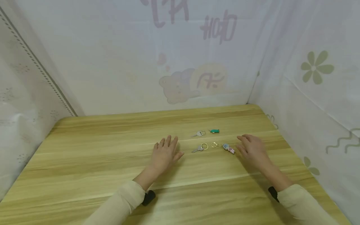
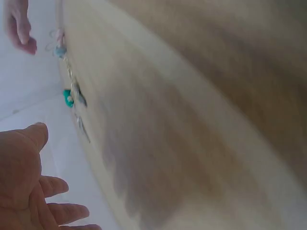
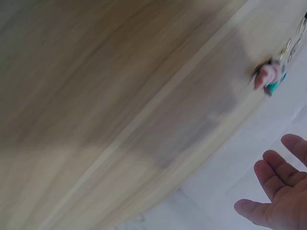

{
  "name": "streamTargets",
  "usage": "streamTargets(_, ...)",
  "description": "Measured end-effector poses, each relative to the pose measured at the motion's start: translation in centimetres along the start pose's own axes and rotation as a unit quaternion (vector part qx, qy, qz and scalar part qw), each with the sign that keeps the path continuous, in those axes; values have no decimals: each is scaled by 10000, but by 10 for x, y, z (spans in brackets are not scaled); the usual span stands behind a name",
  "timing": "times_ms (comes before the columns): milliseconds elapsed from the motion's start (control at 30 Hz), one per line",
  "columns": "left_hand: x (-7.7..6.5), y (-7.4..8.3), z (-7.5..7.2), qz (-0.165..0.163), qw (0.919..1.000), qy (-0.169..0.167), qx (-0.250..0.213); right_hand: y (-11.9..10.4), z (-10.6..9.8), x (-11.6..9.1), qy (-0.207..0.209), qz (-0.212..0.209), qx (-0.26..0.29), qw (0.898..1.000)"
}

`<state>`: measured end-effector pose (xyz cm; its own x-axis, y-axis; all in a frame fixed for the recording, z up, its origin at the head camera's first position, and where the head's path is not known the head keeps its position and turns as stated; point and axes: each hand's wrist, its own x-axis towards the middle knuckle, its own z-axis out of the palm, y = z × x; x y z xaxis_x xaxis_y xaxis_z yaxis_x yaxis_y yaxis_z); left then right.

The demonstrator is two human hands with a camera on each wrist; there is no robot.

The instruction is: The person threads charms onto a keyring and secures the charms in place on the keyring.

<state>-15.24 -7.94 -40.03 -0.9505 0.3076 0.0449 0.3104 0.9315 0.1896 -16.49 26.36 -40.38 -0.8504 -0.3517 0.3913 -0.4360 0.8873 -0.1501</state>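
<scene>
My left hand [image 1: 164,154] is held over the table with its fingers spread and nothing in it, left of two keys. The nearer key [image 1: 198,149] has a gold ring [image 1: 204,146] at its end; the farther key [image 1: 198,133] has a silver ring. My right hand [image 1: 252,151] hovers just right of a blue and pink figure charm [image 1: 229,148], fingers slightly bent and holding nothing. A gold clasp [image 1: 214,145] joins that charm on its left. Behind it lies a small teal charm [image 1: 214,131]. In the right wrist view the pink charm [image 3: 268,75] overlaps the teal one.
The wood-grain table [image 1: 92,156] is bordered by white printed cloth [image 1: 112,62] at the back and both sides. A black band [image 1: 148,197] shows at the left sleeve, and another black piece [image 1: 273,194] at the right cuff.
</scene>
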Motion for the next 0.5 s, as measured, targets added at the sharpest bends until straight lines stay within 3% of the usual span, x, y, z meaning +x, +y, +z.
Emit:
streamTargets(167,2,9,10,91,9999,-70,-89,-13,11,10,-175,-45,223,9996)
streamTargets(367,11,19,18,307,9972,525,-436,-22,27,22,-644,244,646,9955)
streamTargets(500,23,27,19,384,9940,522,-885,-25,36,31,-794,307,873,9925)
